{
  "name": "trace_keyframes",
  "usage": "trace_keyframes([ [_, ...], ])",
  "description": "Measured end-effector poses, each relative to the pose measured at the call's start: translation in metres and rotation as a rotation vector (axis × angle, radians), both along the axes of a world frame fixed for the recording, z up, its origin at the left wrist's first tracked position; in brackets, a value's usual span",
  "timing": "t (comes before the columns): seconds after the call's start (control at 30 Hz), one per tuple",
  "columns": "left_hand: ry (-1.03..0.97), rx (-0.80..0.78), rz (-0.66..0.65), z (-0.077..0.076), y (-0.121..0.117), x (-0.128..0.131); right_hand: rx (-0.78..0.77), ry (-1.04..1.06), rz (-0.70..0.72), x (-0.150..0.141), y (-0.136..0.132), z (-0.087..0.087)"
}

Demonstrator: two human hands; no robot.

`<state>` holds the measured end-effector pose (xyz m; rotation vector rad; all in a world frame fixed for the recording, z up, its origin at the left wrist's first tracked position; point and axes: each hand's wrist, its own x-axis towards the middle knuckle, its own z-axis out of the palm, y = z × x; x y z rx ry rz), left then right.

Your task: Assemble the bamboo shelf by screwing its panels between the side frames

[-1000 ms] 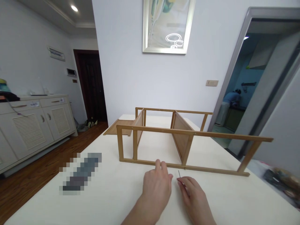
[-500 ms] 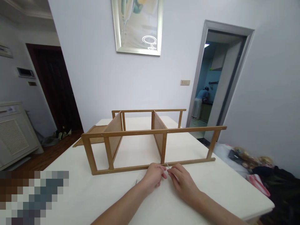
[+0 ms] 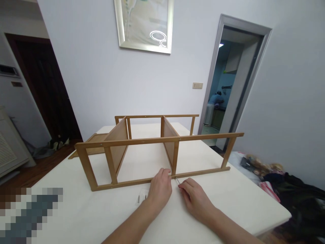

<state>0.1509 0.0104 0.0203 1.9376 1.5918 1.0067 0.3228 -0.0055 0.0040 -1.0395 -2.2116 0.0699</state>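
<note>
A bamboo shelf frame (image 3: 142, 142) lies on its side on the white table (image 3: 228, 200), with two shelf panels fixed between its ladder-like sides. My left hand (image 3: 160, 187) rests with curled fingertips against the frame's lower front rail, beside the right panel's joint. My right hand (image 3: 195, 199) is closed in a pinch on a thin metal tool (image 3: 177, 180) whose tip points at that joint. Two small screws (image 3: 142, 198) lie on the table just left of my left wrist.
A loose wooden panel (image 3: 93, 139) lies at the table's far left. Dark bags and clutter (image 3: 291, 183) sit past the table's right edge. A doorway (image 3: 228, 84) at the right shows a person in another room. A framed picture hangs above.
The view has swung right. Both hands have moved forward from the open table up to the frame's lower rail, the right hand still pinching the thin tool.
</note>
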Motion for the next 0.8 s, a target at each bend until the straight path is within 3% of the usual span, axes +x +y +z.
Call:
trace_keyframes([
  [0.07,0.262,0.217,-0.007,0.001,0.001,-0.006,0.011,0.003,-0.009,0.000,0.000,-0.001],
  [0.2,0.489,0.285,0.021,-0.002,0.002,-0.008,0.077,0.051,-0.050,0.001,0.005,-0.004],
  [0.3,0.552,0.306,0.051,-0.007,0.003,-0.006,0.114,0.145,-0.118,0.006,0.011,-0.007],
  [0.5,0.649,0.198,0.053,-0.015,0.010,-0.010,-0.033,0.282,-0.216,0.014,0.019,-0.008],
  [0.63,0.655,0.177,0.020,-0.017,0.013,-0.011,0.055,0.126,-0.206,0.016,0.035,-0.005],
  [0.8,0.652,0.164,0.035,-0.014,0.014,-0.010,0.149,-0.040,-0.090,0.014,0.057,-0.002],
])
